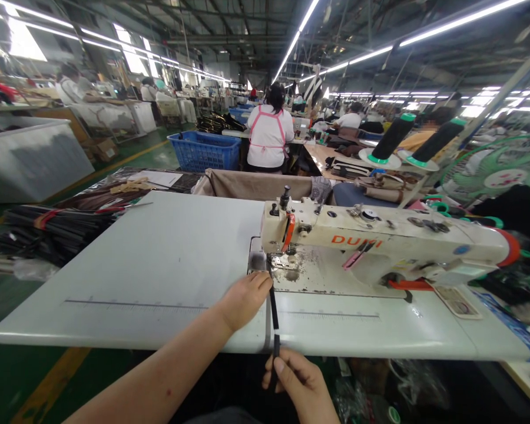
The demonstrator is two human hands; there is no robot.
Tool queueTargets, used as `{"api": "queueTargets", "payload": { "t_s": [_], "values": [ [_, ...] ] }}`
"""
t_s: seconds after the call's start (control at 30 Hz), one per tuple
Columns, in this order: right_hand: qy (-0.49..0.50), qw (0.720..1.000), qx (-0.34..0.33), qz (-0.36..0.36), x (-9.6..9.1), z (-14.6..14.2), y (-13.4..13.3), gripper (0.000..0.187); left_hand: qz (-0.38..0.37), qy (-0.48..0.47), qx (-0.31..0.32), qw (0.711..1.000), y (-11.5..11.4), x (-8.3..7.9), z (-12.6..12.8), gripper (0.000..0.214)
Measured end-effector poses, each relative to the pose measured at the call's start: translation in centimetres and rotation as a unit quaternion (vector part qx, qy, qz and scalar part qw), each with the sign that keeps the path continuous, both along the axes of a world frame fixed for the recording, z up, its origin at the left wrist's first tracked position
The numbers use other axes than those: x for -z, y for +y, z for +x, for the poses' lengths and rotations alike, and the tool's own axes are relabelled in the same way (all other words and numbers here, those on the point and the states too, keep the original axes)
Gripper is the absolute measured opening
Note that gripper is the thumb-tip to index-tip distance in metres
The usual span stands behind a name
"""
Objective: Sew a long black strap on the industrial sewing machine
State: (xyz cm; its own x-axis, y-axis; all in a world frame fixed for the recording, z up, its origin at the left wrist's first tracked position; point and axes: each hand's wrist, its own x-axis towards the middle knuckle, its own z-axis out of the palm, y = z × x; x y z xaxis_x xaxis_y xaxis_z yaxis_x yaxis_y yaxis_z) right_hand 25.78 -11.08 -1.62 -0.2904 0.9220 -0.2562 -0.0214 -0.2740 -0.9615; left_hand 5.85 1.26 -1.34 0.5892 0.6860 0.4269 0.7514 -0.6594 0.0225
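A narrow black strip runs from under the presser foot area of a white sewing machine toward the table's front edge. My left hand is on the table just in front of the needle area, its fingers together and pressing on the strip's left side. Below the front edge, my right hand pinches a black strip piece between thumb and fingers. A small light gap shows between the two black lengths; whether they are joined I cannot tell. The needle tip is too small to make out.
The white table carries a printed ruler line. Bundled black strips lie at the left. Two black thread cones and a green fan stand at the right. A person sits ahead, beside a blue basket.
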Motion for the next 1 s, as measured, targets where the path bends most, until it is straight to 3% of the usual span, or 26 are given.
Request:
{"api": "queueTargets", "payload": {
  "t_s": [0.23, 0.53, 0.8, 1.0],
  "values": [
    [-0.003, 1.0, 0.009, -0.011, -1.3, -0.2, 0.0, 0.055, 0.011, 0.016, 0.002, 1.0, 0.2, 0.6, -0.1, 0.014],
    [0.0, 1.0, 0.013, -0.016, 0.1, 0.0, 0.1, 0.052, 0.014, 0.002, 0.005, 1.0, 0.2, 0.5, 0.0, 0.014],
    [0.006, 1.0, 0.018, -0.013, -1.8, 0.0, 0.0, 0.048, 0.012, -0.001, 0.002, 1.0, 0.1, 0.5, 0.0, 0.016],
    [0.015, 0.999, 0.019, -0.021, -1.2, 0.0, 0.1, 0.052, 0.011, 0.002, -0.024, 1.0, 0.1, -0.1, 0.4, 0.02]
  ]
}}
